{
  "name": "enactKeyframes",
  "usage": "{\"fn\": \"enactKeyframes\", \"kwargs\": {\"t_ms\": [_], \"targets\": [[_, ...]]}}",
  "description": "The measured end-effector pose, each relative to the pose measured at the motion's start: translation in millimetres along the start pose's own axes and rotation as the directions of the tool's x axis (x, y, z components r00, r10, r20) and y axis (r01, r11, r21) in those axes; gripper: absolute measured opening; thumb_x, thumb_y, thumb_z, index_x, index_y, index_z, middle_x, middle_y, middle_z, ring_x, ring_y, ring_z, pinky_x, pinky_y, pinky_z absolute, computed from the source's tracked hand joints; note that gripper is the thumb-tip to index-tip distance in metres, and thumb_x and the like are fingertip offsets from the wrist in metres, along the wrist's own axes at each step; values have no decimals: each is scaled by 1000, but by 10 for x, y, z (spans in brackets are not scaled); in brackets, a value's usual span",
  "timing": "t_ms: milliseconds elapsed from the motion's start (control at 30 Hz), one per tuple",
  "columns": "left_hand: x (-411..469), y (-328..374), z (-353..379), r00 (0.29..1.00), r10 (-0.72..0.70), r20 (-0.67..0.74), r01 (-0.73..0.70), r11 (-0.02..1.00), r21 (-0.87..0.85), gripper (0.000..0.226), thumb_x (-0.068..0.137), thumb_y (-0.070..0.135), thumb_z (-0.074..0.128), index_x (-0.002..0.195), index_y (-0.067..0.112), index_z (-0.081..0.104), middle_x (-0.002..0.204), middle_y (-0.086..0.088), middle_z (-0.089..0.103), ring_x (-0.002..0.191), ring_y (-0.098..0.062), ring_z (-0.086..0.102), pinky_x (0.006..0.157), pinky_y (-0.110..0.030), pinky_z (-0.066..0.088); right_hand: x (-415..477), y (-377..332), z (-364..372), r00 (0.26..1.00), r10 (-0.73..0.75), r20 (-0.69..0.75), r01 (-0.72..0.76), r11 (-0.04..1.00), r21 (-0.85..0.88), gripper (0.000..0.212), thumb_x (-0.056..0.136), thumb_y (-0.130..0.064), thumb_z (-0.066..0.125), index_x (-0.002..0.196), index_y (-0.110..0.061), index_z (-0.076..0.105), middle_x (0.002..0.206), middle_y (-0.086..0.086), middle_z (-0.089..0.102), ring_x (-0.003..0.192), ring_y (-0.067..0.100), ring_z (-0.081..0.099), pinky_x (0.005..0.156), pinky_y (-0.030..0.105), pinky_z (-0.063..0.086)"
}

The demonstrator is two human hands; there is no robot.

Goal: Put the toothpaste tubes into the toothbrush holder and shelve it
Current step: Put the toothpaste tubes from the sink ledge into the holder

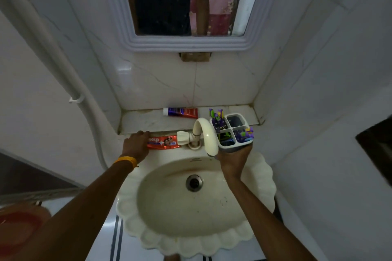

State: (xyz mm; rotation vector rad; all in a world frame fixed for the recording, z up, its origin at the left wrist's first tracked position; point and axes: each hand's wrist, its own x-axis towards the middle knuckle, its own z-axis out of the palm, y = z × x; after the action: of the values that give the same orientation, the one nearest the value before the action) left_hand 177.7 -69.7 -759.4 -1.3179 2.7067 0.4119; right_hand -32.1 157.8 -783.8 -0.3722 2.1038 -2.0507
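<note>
My right hand [234, 160] grips a white toothbrush holder [233, 131] from below, just right of the tap and over the sink's back rim. The holder has four compartments, with several purple and green toothbrushes in them. A red toothpaste tube [164, 142] lies flat on the sink's back rim, left of the tap. My left hand [136, 145] is on the left end of that tube, fingers curled over it. A second tube [181, 112], purple and red with a white cap, lies on the shelf [148, 122] behind the sink.
A cream tap [203, 133] curves forward between my hands. The scalloped sink [191, 237] fills the middle, drain at centre. A framed mirror [182, 44] hangs above the shelf. A white pipe [63, 65] runs down the left wall. Tiled walls close in on both sides.
</note>
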Motion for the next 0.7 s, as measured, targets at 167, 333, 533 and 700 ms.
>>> {"fn": "enactKeyframes", "kwargs": {"t_ms": [167, 333, 533, 700], "targets": [[2, -29, -55, 999, 30, 18, -27, 988, -151, 46, 78, 17, 80, 120, 11, 64, 117, -15, 66, 107, -34, 63, 94, -42, 51, -27, 79, -80, 998, 56, 32, -56, 998, 13, 127, 47, 19, 100, 154, -2, 33, 149, 19, 59, 126, 5, 69, 101, 45, 63], [-68, -33, -390, 983, 35, -178, -104, 913, -394, 46, 68, 21, 90, 108, 8, 73, 107, -12, 69, 95, -27, 63, 84, -35, 50, -14, 90, -98, 999, 24, 28, -23, 999, -39, 121, 45, 16, 101, 147, 4, 36, 144, 22, 62, 116, -8, 68, 98, 20, 60], [-210, 167, -1095, 916, 18, -402, -243, 820, -518, 42, 66, 16, 91, 104, 16, 75, 102, -8, 75, 84, -11, 64, 75, -19, 53, -24, 171, -114, 1000, 21, 14, -19, 995, -100, 126, 48, 1, 106, 152, -6, 34, 149, 15, 59, 137, 30, 63, 111, 57, 55], [-294, 609, -1663, 841, -21, -540, -386, 676, -628, 42, 73, 15, 86, 112, 15, 69, 105, 2, 69, 84, -6, 68, 77, -7, 55, -31, 139, -115, 999, -18, 37, 20, 999, -39, 127, 51, -1, 106, 147, -45, 36, 151, 7, 57, 140, 27, 61, 109, 58, 56]]}}
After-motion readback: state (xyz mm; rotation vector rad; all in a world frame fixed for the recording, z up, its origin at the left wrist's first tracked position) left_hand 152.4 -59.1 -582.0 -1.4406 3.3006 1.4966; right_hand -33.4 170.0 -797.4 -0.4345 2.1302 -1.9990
